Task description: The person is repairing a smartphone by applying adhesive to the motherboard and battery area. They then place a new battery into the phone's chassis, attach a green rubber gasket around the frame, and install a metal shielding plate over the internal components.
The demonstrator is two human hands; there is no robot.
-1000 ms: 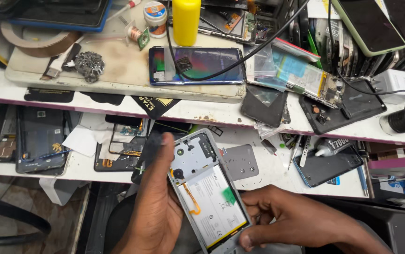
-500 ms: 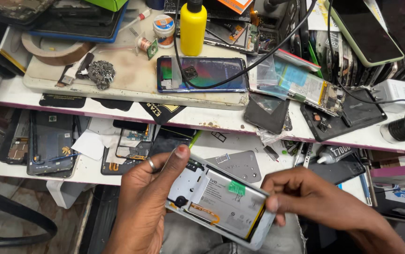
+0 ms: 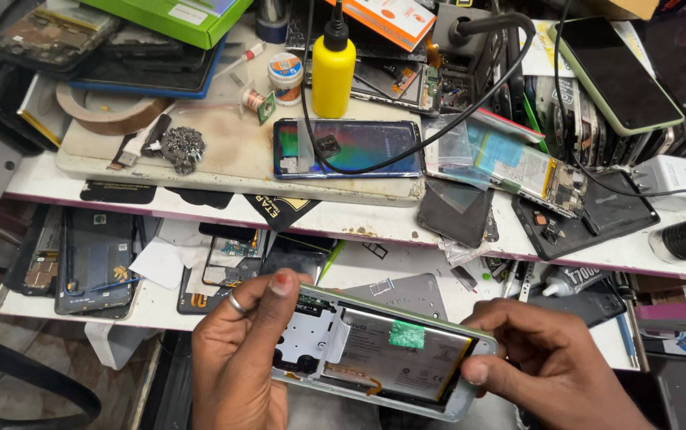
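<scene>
An opened phone [image 3: 383, 354] with its back cover off lies sideways between my hands, showing a grey battery with a green sticker and a silver frame. My left hand [image 3: 239, 358], a ring on one finger, grips the phone's left end, thumb across the top edge. My right hand [image 3: 542, 358] holds the right end, thumb pressed on the frame's corner. Both hands hold it low in front of the lower shelf [image 3: 160, 314] of the bench.
A worn work mat [image 3: 224, 151] on the upper bench carries a blue-green phone [image 3: 351, 149], a yellow bottle [image 3: 333, 76], a small jar [image 3: 286, 77] and tape roll [image 3: 108, 111]. Black cables, a bare phone board [image 3: 510, 163], loose phone frames [image 3: 92, 259], a glue tube [image 3: 570, 279] and a green box [image 3: 172, 16] crowd around.
The phone has turned from nearly upright to lying sideways. Both hands shifted to its two ends, and the view moved closer and lower over the bench.
</scene>
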